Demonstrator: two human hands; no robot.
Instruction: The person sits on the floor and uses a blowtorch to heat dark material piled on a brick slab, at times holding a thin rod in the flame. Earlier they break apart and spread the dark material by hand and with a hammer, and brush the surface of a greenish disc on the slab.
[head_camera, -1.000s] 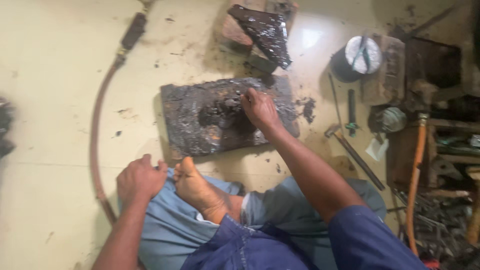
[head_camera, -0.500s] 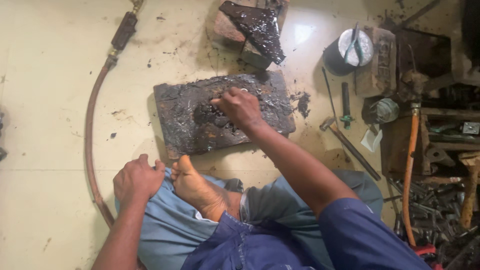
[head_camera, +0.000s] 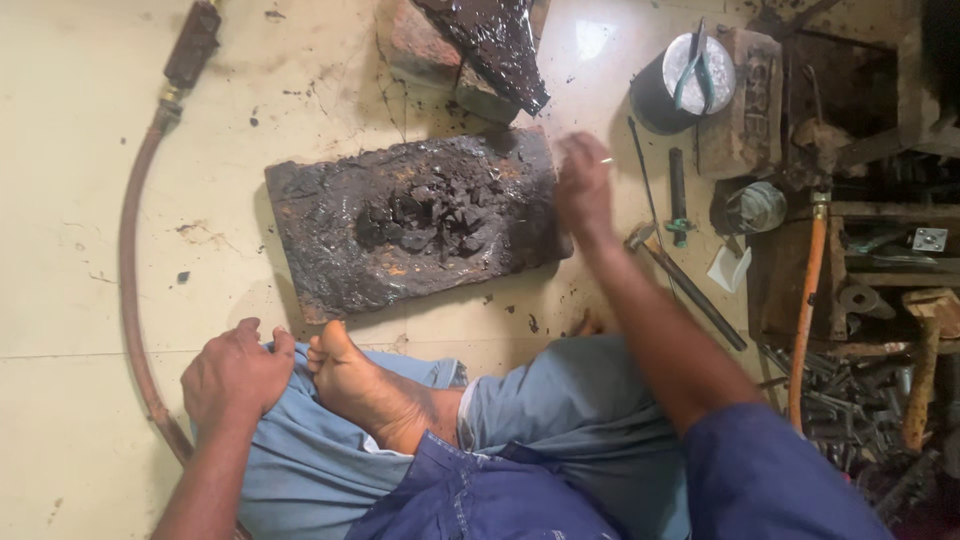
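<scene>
Right hand: the right hand (head_camera: 585, 185) hangs in the air just off the right end of the greasy slab (head_camera: 415, 220), the arm stretched out long from the shoulder, forearm running up from the near right. It is blurred, so I cannot tell whether the fingers are curled or loose; something small and pale shows at the fingertips, too smeared to name.

Left hand: the left hand (head_camera: 235, 375) sits down near the person, fingers bent and bunched into the light blue trouser cloth (head_camera: 300, 460) over the knee, wrist straight, forearm coming up from the near edge.

Foot: a bare foot (head_camera: 360, 385) is tucked in right beside that left hand, sole turned up (cross-legged on the floor, by the look of it).

Slab: the dark, oily block lies flat on the pale floor (head_camera: 70, 150), far of the knees, with a heap of black lumps (head_camera: 425, 215) in its middle.

Hose: a brown hose (head_camera: 130, 270) curves down the left side, well apart from the slab.

Right side: a hammer (head_camera: 685, 280) lies just right of the raised hand; farther off, a round tin with pliers (head_camera: 695, 75) on top.
</scene>
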